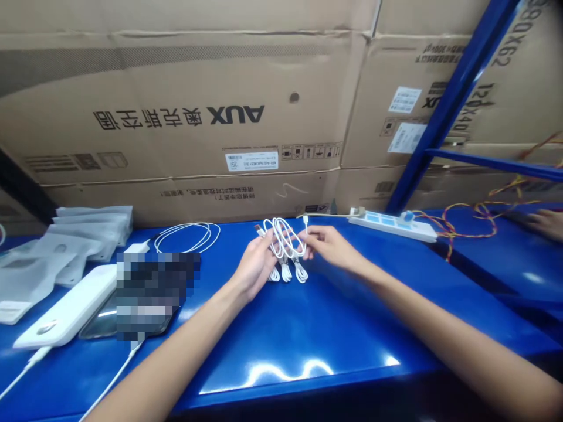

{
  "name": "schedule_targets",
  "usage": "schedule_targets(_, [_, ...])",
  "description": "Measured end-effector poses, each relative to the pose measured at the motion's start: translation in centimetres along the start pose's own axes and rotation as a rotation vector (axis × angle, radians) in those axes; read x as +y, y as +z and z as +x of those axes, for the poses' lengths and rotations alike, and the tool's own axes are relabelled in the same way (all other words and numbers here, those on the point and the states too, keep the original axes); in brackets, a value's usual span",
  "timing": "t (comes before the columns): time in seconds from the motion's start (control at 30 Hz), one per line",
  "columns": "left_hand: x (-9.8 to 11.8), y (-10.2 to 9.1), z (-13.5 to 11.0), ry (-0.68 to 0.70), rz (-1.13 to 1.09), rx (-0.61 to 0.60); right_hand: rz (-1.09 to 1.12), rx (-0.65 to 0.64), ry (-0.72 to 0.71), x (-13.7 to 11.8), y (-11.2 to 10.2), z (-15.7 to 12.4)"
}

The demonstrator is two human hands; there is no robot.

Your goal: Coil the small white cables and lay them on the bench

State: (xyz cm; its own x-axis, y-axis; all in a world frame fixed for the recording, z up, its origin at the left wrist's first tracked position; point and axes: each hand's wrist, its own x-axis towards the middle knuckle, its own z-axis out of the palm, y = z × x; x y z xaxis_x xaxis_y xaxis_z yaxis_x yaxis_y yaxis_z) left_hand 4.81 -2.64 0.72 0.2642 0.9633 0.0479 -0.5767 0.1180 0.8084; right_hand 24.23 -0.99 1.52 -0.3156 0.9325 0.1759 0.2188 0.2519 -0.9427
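Note:
A white cable [281,243], wound into several long loops, hangs between my hands above the blue workbench [281,334]. My left hand [255,266] grips the lower part of the loops. My right hand [328,246] pinches the loops from the other side, close to a small white connector [305,223] that sticks up. The cable's lower loops dangle just over the bench top. A second white cable [189,237] lies coiled on the bench to the left of my left hand.
Folded translucent plastic bags [74,240] and a white oblong device [65,305] lie at the left, beside a pixelated patch [153,287]. A white power strip [391,225] sits behind my right hand. Large cardboard boxes [176,117] and a blue shelf upright [453,105] stand behind. Another person's hand [545,223] rests far right.

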Motion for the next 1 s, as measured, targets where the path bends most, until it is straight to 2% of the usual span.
schedule_targets(0.17, [0.4,-0.1,0.3,0.034,-0.060,0.083,0.221,0.064,0.133,0.7,1.2,-0.1])
schedule_targets(0.33, [-0.2,-0.2,0.4,0.034,-0.039,0.073,0.433,-0.012,0.213,1.1,2.3,-1.1])
schedule_targets(0.4, [-0.4,-0.1,0.3,0.033,-0.035,0.063,0.469,-0.003,0.220,1.1,2.7,-1.2])
schedule_targets(0.67, [-0.4,-0.1,0.4,0.099,-0.018,0.110,0.357,0.228,0.077,1.5,2.6,-0.9])
schedule_targets(0.8, [-0.4,-0.1,0.3,0.104,-0.003,0.104,0.306,0.192,0.046,1.2,2.8,-1.0])
schedule_targets(1.0, [-0.4,-0.1,0.2,0.110,0.006,0.095,0.411,0.135,0.175,0.9,3.2,-1.2])
